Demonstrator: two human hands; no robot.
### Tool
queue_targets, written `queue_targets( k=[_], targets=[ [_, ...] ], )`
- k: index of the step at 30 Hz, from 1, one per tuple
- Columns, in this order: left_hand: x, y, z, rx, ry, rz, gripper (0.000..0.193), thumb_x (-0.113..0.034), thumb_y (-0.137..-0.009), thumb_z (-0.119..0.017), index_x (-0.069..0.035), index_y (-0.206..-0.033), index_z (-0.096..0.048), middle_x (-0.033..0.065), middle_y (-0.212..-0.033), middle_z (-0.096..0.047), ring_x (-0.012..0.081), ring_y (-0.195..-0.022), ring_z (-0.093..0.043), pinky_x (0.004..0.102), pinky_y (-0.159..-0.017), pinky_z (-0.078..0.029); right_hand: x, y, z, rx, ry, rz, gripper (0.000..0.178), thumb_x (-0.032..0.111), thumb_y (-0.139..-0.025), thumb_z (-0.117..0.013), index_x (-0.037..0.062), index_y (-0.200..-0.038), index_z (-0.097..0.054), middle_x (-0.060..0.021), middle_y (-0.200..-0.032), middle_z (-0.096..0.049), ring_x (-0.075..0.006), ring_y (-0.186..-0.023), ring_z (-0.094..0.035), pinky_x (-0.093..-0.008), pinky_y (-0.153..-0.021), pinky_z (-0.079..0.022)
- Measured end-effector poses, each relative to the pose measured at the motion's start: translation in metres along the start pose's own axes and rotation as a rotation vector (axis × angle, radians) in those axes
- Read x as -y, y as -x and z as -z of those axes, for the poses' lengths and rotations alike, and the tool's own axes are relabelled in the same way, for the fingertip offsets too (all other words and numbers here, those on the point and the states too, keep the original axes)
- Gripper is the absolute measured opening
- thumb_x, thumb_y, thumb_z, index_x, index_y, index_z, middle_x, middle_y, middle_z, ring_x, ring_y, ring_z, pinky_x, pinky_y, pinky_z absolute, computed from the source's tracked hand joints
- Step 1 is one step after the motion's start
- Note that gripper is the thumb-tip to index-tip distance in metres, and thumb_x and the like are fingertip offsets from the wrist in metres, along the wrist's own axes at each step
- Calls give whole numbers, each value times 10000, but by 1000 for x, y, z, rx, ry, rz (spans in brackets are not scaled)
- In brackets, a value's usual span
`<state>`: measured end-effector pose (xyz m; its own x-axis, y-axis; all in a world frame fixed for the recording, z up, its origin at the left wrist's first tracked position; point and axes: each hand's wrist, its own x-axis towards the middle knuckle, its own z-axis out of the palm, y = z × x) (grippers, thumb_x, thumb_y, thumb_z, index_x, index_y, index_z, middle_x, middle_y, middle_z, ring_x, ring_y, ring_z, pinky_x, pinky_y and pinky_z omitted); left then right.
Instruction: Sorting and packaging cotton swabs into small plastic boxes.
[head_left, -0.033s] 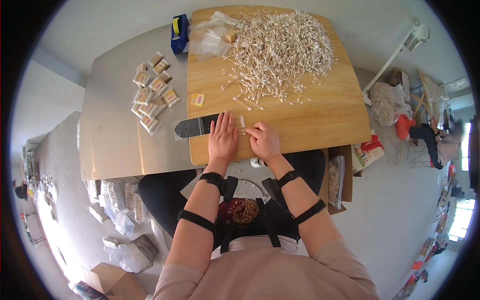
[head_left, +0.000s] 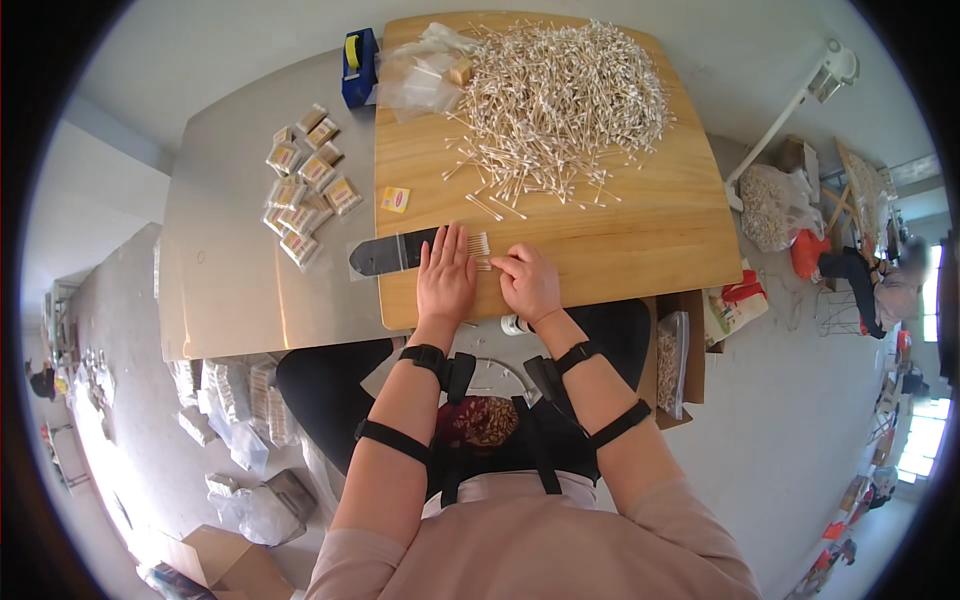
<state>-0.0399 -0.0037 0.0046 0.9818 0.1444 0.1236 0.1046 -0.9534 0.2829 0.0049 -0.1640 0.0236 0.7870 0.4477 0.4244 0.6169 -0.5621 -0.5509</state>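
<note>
Swabs (head_left: 483,244) lie side by side in a short row near the front edge of the wooden board (head_left: 640,255), partly covered by the left hand (head_left: 447,278). That hand is laid flat, fingers extended and close together, across the right part of a black strip (head_left: 378,257). Right hand (head_left: 531,281) is curled just right of the row, its index fingertip at the swab ends; whether it pinches a swab cannot be told. A loose swab heap (head_left: 570,100) covers the board's far side; a yellow card (head_left: 395,199) lies beyond the strip. Small packets (head_left: 317,173) are clustered on the metal table (head_left: 220,270) at left, and a blue tape dispenser (head_left: 357,78) stands beside clear plastic bags (head_left: 412,88) at the board's far left corner.
</note>
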Motion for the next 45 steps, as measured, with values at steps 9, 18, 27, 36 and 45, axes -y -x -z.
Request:
queue_targets(
  k=[9,18,27,36,45],
  targets=[
    [0,2,0,-12,-6,-8,535,-307,-1008,-412,-85,-1492,-365,75,-1560,-353,221,-1458,-293,434,-1199,-201,0,-1,-3,5,24,-41,299,37,-743,-634,162,-993,-739,-58,-851,-579,-262,-797,-613,-388,-690,-531],
    [1,1,-3,-22,-2,-16,537,-301,-1004,-423,-83,-1492,-367,77,-1557,-358,226,-1457,-296,439,-1196,-210,0,0,-3,24,20,-55,299,33,-747,-628,164,-988,-746,-66,-879,-580,-263,-815,-614,-390,-702,-529],
    [2,-2,0,-10,-6,-2,538,-306,-1004,-420,-83,-1491,-368,78,-1560,-352,227,-1458,-291,438,-1199,-198,0,-2,-3,39,12,-67,254,41,-751,-631,157,-946,-745,-66,-873,-588,-265,-826,-618,-389,-693,-531],
    [-1,2,3,-20,18,-21,542,-286,-995,-427,-58,-1483,-372,98,-1550,-366,245,-1452,-305,444,-1194,-213,0,1,-3,19,-6,-71,216,54,-749,-648,156,-914,-741,-55,-854,-585,-263,-815,-616,-395,-678,-532],
    [0,1,1,-27,17,-8,520,-300,-1008,-408,-70,-1474,-393,88,-1545,-375,242,-1446,-316,447,-1193,-215,1,-1,-2,14,17,-40,224,43,-744,-642,161,-907,-741,-54,-837,-580,-260,-790,-616,-392,-664,-533]
  ],
)
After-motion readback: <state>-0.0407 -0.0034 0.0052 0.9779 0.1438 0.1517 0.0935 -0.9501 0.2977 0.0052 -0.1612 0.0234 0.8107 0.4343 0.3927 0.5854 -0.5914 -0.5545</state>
